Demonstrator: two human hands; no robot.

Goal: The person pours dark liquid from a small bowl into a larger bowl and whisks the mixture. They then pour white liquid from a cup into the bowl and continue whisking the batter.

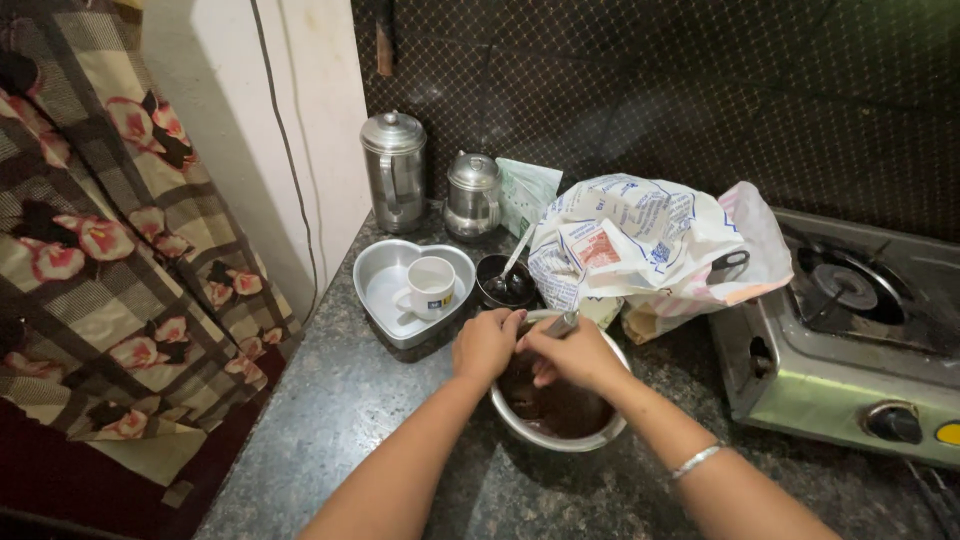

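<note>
A steel bowl (540, 432) of dark brown batter sits on the dark granite counter (350, 420). My left hand (485, 343) is curled at the bowl's far left rim, its fingertips touching my right hand. Over the bowl, my right hand (575, 355) grips a metal utensil (562, 322) whose handle pokes out above the fingers. A silver bangle (696, 460) circles my right wrist.
A heart-shaped metal tin (385, 265) holds a white mug (431, 285). Beside it is a small dark cup with a spoon (505, 280). Two steel canisters (394, 170) (472, 195) stand behind. A crumpled printed bag (650, 245) lies by the gas stove (850, 340). Floral fabric (110, 230) hangs left.
</note>
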